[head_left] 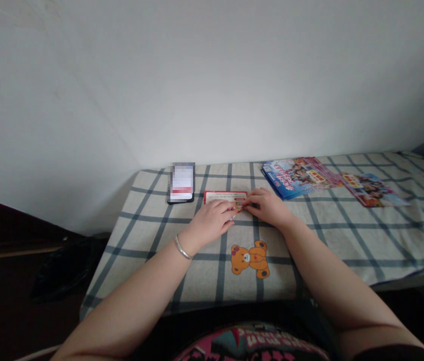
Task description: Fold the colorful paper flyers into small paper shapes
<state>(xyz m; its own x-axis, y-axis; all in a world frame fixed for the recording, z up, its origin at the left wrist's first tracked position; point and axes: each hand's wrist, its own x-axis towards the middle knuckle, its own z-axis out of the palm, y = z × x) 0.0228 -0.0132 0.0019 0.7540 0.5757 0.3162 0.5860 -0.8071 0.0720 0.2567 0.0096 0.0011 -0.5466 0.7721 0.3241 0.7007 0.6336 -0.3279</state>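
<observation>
A plain pale wall (212, 90) rises behind a desk (147, 220) that is covered with a beige cloth (196, 286) checked in grey-blue. Near the middle of the desk lies a white paper sheet with a red border and printed text (225, 194), partly hidden by the hands. A colourful printed strip shows at its near side, between the fingers, and may be a part folded up. The left hand (214, 220) lies over the sheet with its fingers stretched across it; whether it grips or only presses, I cannot tell. The right hand (266, 206) pinches the paper's right side between thumb and fingertips.

The folding looks partly done: the strip seems turned over, but with both hands on it the crease does not look finished. To the right, a fanned pile of glossy blue-and-pink flyers (298, 175) lies flat, with another colourful flyer (373, 189) beyond it; neither shows a fold that I can make out.

Nearer the person, an orange cartoon bear (249, 259) decorates the cloth. A dark-edged device with a lit, pixelated screen (181, 183) lies near the wall, left of the sheet. A silver bangle (183, 248) circles the left wrist.
</observation>
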